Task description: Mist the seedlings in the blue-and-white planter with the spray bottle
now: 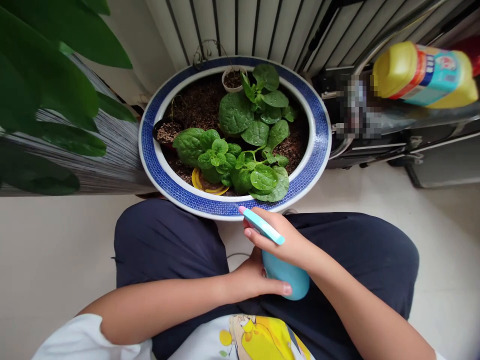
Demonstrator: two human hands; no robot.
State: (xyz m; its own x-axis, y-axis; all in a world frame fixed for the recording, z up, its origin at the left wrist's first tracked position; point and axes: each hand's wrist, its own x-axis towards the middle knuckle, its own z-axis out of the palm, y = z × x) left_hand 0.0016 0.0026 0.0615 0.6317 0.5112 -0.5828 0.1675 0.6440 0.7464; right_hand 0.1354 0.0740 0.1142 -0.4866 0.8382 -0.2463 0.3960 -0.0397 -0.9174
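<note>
In the head view, the right hand (290, 235) is curled round the top of the blue spray bottle (287, 274), perhaps so its pink nozzle (242, 209) faces ahead. The left hand (253, 277) wraps the bottle lower down, likely keeping it steady. Just past both hands, leafy plants (255, 133) fill the big pot (321, 135).

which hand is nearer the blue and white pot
Right. The right hand grips the spray bottle's head near the pot's rim; the left hand, around the bottle's body, is farther back.
</note>
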